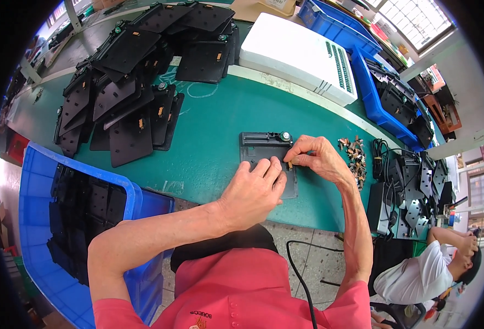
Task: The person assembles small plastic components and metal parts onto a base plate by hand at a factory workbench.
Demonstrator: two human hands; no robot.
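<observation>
Black plate [258, 147] flat on green worktop [209, 131] at frame centre, long axis top-to-bottom; left hand [251, 192] pressing open-fingered on lower half, right hand [316, 158] pinching small brass clip [290, 164] at right edge.

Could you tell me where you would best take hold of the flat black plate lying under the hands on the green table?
Probably by the plate's bare left edge, coming from the left: it lies flat, the left hand covers its middle and the right hand works at its right side.
</observation>
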